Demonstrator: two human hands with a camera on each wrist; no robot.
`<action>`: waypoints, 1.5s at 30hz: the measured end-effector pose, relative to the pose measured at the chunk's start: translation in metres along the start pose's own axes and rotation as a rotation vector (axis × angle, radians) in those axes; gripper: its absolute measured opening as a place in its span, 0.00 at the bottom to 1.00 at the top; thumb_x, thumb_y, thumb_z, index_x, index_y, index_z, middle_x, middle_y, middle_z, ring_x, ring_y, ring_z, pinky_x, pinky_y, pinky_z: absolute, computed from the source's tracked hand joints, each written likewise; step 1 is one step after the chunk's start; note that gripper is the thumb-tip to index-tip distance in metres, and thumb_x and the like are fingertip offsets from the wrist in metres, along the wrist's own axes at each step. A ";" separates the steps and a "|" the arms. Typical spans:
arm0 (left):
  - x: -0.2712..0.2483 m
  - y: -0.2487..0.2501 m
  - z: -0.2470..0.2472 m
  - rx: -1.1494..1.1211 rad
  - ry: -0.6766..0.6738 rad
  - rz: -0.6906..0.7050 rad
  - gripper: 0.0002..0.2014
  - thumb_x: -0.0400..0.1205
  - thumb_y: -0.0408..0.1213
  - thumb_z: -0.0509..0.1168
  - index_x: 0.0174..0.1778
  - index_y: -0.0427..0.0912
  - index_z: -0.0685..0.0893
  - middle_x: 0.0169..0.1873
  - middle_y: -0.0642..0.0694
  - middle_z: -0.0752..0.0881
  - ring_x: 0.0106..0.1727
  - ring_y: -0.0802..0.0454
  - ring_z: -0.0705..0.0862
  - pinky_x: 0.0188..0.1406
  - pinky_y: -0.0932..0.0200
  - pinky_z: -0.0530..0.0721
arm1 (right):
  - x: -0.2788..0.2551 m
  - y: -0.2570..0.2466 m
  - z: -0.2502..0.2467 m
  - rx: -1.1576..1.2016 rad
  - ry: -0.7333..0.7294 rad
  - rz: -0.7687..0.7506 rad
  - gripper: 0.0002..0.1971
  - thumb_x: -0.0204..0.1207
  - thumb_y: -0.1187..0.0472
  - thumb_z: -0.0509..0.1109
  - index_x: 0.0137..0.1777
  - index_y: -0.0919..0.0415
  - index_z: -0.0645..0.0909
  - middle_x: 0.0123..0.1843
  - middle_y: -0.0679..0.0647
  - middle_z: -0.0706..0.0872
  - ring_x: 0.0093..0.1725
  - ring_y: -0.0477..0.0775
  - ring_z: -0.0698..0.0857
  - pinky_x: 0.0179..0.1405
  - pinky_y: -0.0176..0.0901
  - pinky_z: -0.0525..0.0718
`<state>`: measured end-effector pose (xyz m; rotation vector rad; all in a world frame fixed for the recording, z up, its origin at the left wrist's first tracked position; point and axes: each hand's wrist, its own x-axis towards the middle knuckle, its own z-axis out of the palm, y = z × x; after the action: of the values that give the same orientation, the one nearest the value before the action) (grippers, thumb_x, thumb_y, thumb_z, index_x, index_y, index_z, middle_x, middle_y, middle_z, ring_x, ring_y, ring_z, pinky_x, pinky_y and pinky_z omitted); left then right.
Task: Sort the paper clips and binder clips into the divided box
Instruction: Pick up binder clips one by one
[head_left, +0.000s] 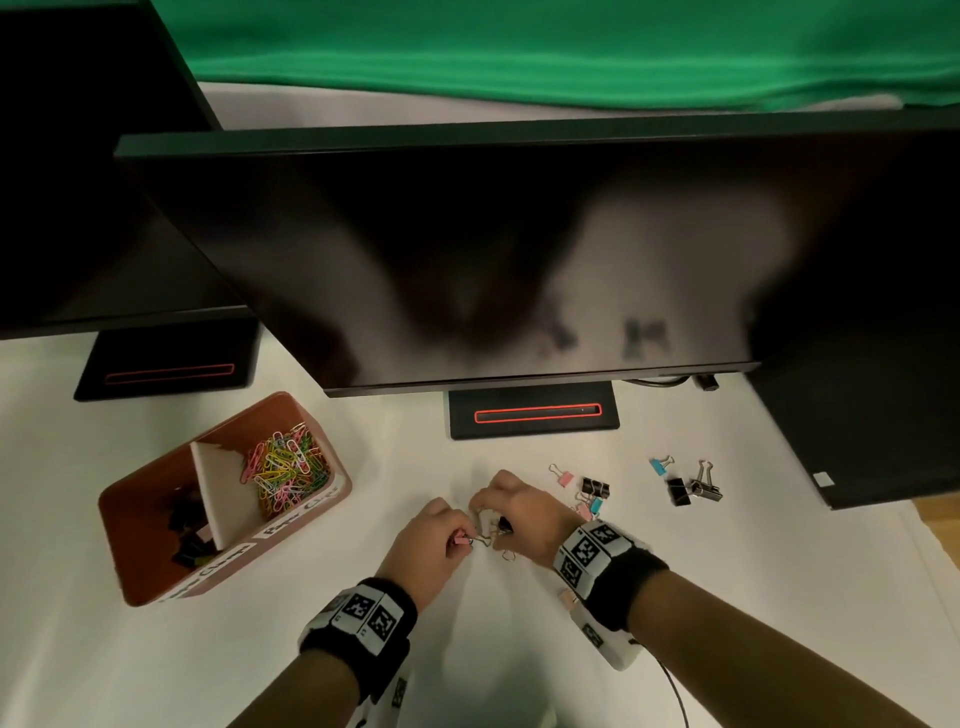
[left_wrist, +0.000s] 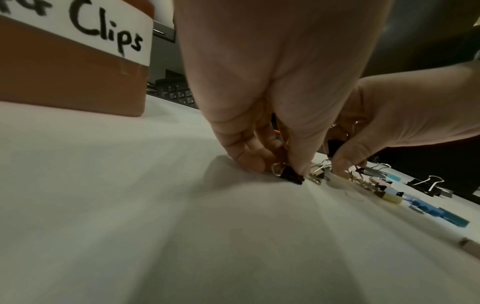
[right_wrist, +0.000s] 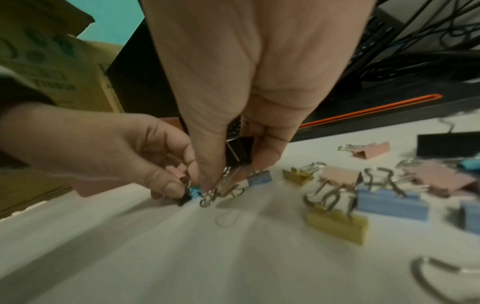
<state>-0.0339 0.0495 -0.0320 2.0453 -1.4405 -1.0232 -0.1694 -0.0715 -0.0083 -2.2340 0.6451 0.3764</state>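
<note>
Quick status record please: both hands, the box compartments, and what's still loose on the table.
left hand: pinches small binder clips, one pink
right hand: holds a black binder clip
divided box: paper clips in far compartment, binder clips in near one
loose binder clips: scattered right of the hands
table: white surface

Two hands (head_left: 439, 535) work over the white table (head_left: 156, 665). One divided box (head_left: 156, 587) sits at the left, its paper clips (head_left: 285, 470) too tangled to count. Two monitors (head_left: 519, 249) stand far. Roughly ten binder clips (head_left: 696, 486) lie loose at right.
</note>
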 end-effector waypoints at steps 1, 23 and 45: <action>0.000 -0.002 -0.001 -0.014 0.005 -0.003 0.06 0.74 0.31 0.69 0.43 0.46 0.85 0.39 0.60 0.72 0.34 0.64 0.75 0.39 0.77 0.71 | 0.003 -0.001 0.002 -0.029 -0.028 0.009 0.18 0.72 0.66 0.72 0.62 0.56 0.78 0.61 0.56 0.74 0.53 0.60 0.82 0.57 0.52 0.82; -0.103 -0.024 -0.154 -0.208 0.297 -0.096 0.06 0.76 0.34 0.71 0.38 0.50 0.83 0.35 0.52 0.87 0.38 0.58 0.85 0.39 0.65 0.80 | 0.050 -0.141 -0.030 0.032 0.117 -0.329 0.08 0.74 0.63 0.72 0.52 0.59 0.86 0.56 0.55 0.83 0.52 0.52 0.83 0.57 0.35 0.76; -0.070 -0.019 -0.155 -0.177 0.226 0.006 0.14 0.77 0.37 0.69 0.57 0.55 0.81 0.51 0.59 0.81 0.50 0.66 0.81 0.48 0.72 0.81 | 0.034 -0.088 -0.029 0.007 0.290 0.084 0.20 0.73 0.57 0.72 0.65 0.46 0.76 0.55 0.45 0.79 0.51 0.46 0.78 0.59 0.41 0.78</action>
<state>0.0846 0.1115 0.0749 1.9569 -1.1962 -0.8528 -0.0900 -0.0532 0.0481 -2.2800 0.8924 0.0904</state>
